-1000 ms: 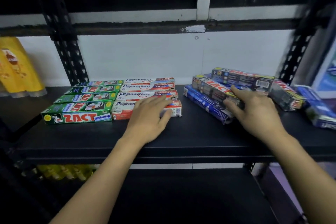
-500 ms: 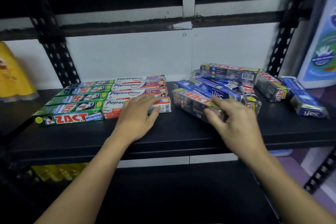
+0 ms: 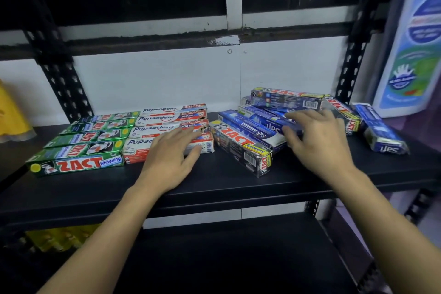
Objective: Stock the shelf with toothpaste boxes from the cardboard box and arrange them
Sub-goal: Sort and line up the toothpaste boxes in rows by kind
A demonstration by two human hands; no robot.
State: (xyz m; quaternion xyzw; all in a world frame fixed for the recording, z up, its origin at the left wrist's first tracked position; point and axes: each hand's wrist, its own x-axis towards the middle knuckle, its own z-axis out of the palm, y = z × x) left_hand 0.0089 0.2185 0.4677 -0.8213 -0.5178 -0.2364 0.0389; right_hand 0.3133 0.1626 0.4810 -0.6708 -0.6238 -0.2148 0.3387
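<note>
Toothpaste boxes lie on a black shelf. At the left is a green ZACT row, and beside it a white-and-red Pepsodent row. My left hand rests flat, fingers straight, on the front Pepsodent box. To the right a dark ZACT Smokers box lies at an angle on the shelf with no hand on it. Behind it is a loose pile of blue boxes. My right hand holds the right end of the upper blue box, with fingers on top and thumb at the near side.
More ZACT boxes and a blue box lie scattered at the right. A large white-and-blue bottle stands at the far right, and yellow packs at the far left. Black perforated uprights frame the bay. The cardboard box is out of view.
My right hand set the ZACT Smokers box down beside the Pepsodent row, let it go and moved back onto the blue boxes. The left hand stayed on the Pepsodent box.
</note>
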